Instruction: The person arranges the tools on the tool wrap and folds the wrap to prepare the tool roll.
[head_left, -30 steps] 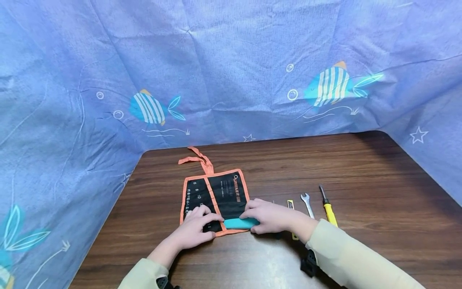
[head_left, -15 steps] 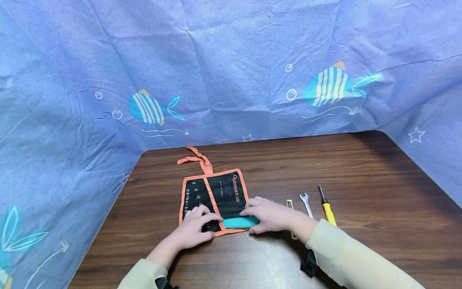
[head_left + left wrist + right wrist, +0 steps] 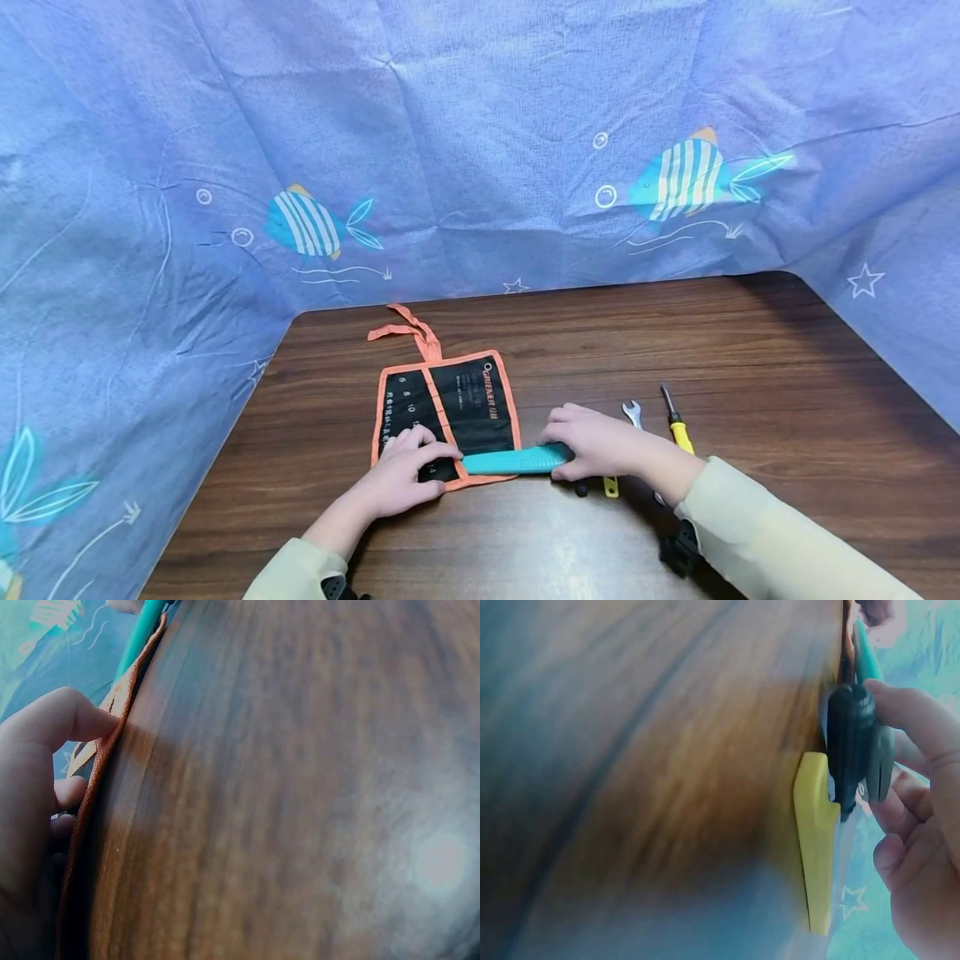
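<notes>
A black tool roll (image 3: 472, 400) with orange edging lies unrolled on the table. My left hand (image 3: 408, 471) presses on its lower part, thumb at the front edge, index fingertip at the orange middle band. In the left wrist view the thumb (image 3: 94, 724) touches the orange edging (image 3: 124, 705). A long, flat teal tool (image 3: 517, 460) with small ridges lies across the roll's lower right side, its left end at the orange band. My right hand (image 3: 592, 446) pinches the teal tool near its right end, which its fingers partly hide. In the right wrist view the thumb (image 3: 907, 712) rests against it.
Beside the right hand lie a black-handled tool (image 3: 851, 735) and a yellow tool (image 3: 816, 840), partly hidden in the head view. An open-end wrench (image 3: 632, 412) and a yellow-handled screwdriver (image 3: 678, 429) lie further right. Orange ties (image 3: 420, 333) extend behind the roll.
My right hand has moved to the right, off the tool roll, and more of the teal tool shows between the hands. The left hand has stayed in place.
</notes>
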Tool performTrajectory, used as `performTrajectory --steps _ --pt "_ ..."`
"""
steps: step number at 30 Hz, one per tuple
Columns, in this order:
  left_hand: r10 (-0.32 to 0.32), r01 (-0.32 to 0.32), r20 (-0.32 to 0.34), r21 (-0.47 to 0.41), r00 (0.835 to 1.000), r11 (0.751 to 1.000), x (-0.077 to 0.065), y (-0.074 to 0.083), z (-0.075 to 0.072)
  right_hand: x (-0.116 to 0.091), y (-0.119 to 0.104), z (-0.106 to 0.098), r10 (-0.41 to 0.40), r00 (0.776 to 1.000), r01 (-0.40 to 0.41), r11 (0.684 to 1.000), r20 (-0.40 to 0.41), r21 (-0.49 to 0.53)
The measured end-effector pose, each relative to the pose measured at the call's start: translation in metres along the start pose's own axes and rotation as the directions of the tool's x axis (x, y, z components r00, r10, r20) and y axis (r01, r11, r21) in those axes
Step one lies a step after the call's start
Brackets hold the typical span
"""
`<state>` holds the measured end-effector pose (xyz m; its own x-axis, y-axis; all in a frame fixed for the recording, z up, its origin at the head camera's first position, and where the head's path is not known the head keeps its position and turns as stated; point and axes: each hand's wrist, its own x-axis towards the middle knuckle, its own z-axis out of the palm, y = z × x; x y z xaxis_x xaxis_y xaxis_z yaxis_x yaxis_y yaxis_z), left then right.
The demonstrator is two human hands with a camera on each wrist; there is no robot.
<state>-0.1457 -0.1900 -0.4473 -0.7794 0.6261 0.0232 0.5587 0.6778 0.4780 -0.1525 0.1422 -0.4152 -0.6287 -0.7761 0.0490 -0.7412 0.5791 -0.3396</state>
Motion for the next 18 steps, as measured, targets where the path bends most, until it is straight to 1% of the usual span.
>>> performTrajectory --steps 5,10,13,18 --pt "-0.010 0.010 0.006 0.014 1.000 1.000 0.000 -0.001 0.001 0.002 -0.001 0.000 -0.003 1.000 0.003 1.000 -0.005 0.021" --pt "-0.015 0.015 0.006 0.002 1.000 1.000 0.001 -0.001 0.001 0.008 -0.004 -0.004 0.015 1.000 -0.015 0.999 0.000 0.037" --pt "-0.019 0.019 0.005 0.000 1.000 1.000 0.001 -0.001 0.001 0.012 -0.005 -0.005 0.009 1.000 -0.008 0.999 -0.007 0.043" --pt "-0.019 0.019 0.010 0.000 1.000 1.000 0.001 0.000 0.001 0.020 -0.007 0.001 -0.007 1.000 0.007 0.998 -0.003 0.055"
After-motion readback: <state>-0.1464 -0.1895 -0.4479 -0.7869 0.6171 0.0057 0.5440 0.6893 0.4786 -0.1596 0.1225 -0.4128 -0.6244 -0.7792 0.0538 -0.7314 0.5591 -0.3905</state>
